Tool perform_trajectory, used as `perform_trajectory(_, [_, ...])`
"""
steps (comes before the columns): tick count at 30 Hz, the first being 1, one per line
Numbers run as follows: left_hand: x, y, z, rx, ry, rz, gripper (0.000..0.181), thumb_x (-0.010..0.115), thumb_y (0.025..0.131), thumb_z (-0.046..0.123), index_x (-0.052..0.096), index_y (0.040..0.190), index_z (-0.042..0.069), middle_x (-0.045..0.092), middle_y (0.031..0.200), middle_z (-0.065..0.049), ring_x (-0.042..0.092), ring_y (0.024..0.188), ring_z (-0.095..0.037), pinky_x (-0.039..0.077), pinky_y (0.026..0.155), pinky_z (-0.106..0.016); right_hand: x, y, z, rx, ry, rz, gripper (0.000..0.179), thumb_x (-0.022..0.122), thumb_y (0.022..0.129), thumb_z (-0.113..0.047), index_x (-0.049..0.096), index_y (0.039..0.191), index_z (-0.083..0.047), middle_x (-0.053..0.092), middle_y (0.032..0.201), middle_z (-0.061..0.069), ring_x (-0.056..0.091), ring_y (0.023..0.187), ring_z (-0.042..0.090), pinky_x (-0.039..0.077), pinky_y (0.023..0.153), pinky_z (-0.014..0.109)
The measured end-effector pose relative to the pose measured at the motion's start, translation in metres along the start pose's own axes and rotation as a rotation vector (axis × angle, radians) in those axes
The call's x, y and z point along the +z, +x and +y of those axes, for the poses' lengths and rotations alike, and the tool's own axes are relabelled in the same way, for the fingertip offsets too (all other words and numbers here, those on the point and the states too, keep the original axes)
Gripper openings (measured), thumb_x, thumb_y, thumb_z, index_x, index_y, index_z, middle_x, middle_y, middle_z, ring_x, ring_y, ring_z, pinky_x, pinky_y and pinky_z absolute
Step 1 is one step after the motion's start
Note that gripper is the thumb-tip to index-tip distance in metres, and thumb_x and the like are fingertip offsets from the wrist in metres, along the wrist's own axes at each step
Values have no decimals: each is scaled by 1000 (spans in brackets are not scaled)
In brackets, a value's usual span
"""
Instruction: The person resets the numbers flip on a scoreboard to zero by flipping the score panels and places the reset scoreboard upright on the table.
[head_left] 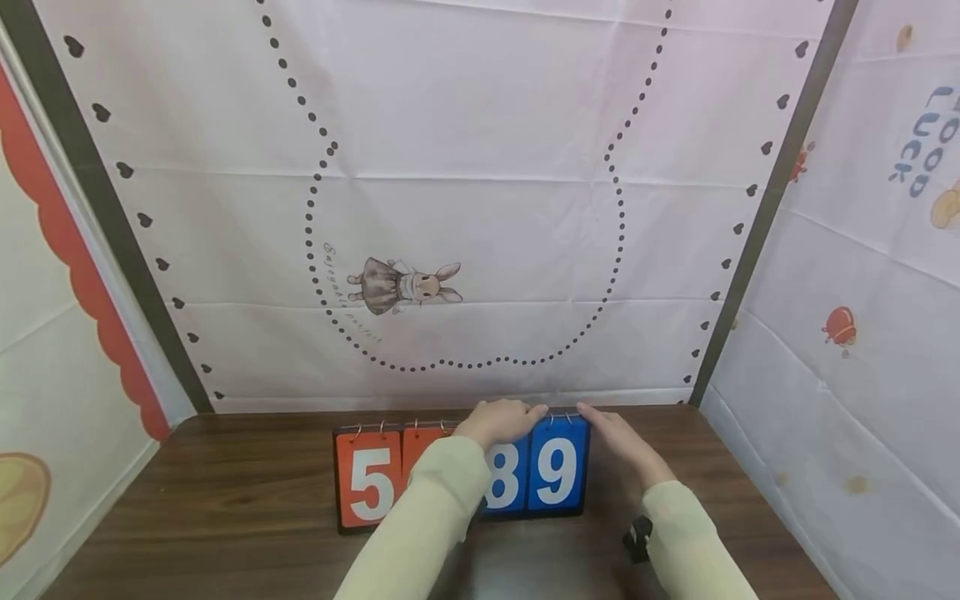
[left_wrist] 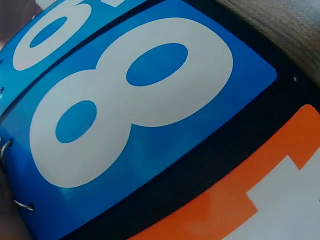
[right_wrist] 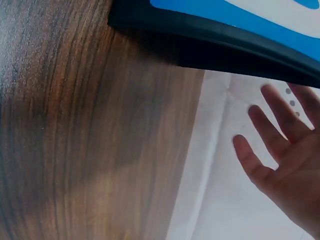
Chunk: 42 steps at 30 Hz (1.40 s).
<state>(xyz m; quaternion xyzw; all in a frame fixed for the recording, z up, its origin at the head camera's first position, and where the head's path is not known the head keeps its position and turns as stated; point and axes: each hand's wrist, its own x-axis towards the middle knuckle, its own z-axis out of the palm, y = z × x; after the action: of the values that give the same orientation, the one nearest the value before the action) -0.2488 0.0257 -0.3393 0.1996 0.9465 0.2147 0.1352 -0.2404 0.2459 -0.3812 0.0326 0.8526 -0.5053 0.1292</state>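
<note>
A tabletop flip scoreboard (head_left: 460, 510) stands near the back wall, its cards hung on metal rings. A red card with 5 (head_left: 371, 482) is at left, and a second red card (left_wrist: 215, 215) is mostly behind my left sleeve. Blue cards read 8 (left_wrist: 205, 105) and 9 (head_left: 557, 463). My left hand (head_left: 501, 421) lies over the top edge above the 8; I cannot tell whether its fingers grip there. At the top right corner is my right hand (head_left: 621, 435), its fingers (right_wrist: 265, 132) straight and spread beside and behind the board.
The scoreboard rests on a brown wood-grain table (head_left: 225, 492). White printed cloth (head_left: 480, 250) hangs behind it, with more cloth (head_left: 840, 392) on the right and a red scalloped border (head_left: 97, 308) on the left. A black object (head_left: 637, 539) sits at my right cuff.
</note>
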Motion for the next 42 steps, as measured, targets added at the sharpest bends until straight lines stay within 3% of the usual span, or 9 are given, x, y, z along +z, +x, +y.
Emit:
perform_trajectory(5, [-3, -2, -1, -53, -30, -28, 58, 34, 93, 57, 57, 129, 18, 56, 128, -3, 49, 119, -26, 38, 96, -52, -1, 4, 5, -9, 18, -63, 96, 35, 76, -80, 48, 133, -3, 50, 131, 16, 37, 127, 38, 24, 101, 60])
perform_trajectory(9, [-3, 0, -3, -28, -58, -28, 57, 36, 93, 58, 60, 126, 17, 59, 124, -2, 53, 114, -24, 42, 92, -48, -2, 6, 7, -14, 10, -49, 93, 35, 78, -79, 51, 130, -4, 54, 126, 14, 42, 122, 35, 28, 100, 58])
perform_trajectory(13, [-4, 2, -5, -10, -139, -12, 53, 39, 94, 53, 63, 121, 14, 62, 118, -4, 55, 111, -24, 42, 93, -49, -4, 7, 6, -26, 26, -50, 93, 35, 79, -77, 48, 132, -3, 53, 128, 16, 42, 123, 36, 28, 101, 58])
perform_trajectory(19, [-8, 3, -7, -58, -282, 34, 44, 49, 92, 46, 65, 112, 11, 64, 101, -4, 58, 98, -23, 43, 91, -48, -3, 8, 2, -48, 20, -60, 91, 35, 82, -74, 45, 134, 0, 51, 128, 19, 43, 121, 38, 33, 98, 56])
perform_trajectory(23, [-8, 4, -8, -55, -309, 39, 42, 53, 90, 46, 67, 107, 11, 65, 98, -3, 58, 95, -21, 44, 89, -46, -3, 8, 4, -65, 16, -60, 87, 35, 85, -71, 45, 133, 1, 52, 128, 20, 45, 120, 37, 37, 95, 55])
perform_trajectory(28, [-8, 5, -9, -52, -346, 37, 35, 54, 91, 42, 70, 91, 11, 65, 84, -4, 58, 82, -20, 46, 81, -42, -4, 8, 4, -44, 3, -51, 95, 35, 81, -75, 41, 136, 1, 48, 132, 21, 43, 122, 38, 36, 97, 54])
perform_trajectory(34, [-6, 6, -10, -99, -353, 90, 36, 57, 89, 45, 64, 94, 10, 60, 84, -3, 55, 81, -19, 46, 76, -39, -4, 4, 3, -26, -5, -47, 98, 35, 79, -78, 38, 138, 1, 45, 134, 23, 41, 122, 40, 33, 98, 55])
perform_trajectory(38, [-5, 5, -8, -124, -376, 123, 37, 58, 87, 46, 58, 80, 10, 54, 74, -3, 51, 73, -19, 41, 64, -33, -2, 2, 3, -35, 2, -46, 94, 34, 82, -75, 40, 137, 2, 47, 132, 23, 42, 122, 39, 35, 98, 54])
perform_trajectory(42, [-7, 3, -7, -122, -398, 123, 37, 59, 87, 45, 61, 71, 12, 53, 68, 0, 51, 72, -18, 39, 64, -33, -1, 1, 2, -44, 1, -41, 91, 33, 84, -73, 41, 136, 2, 48, 131, 22, 43, 121, 38, 36, 97, 53])
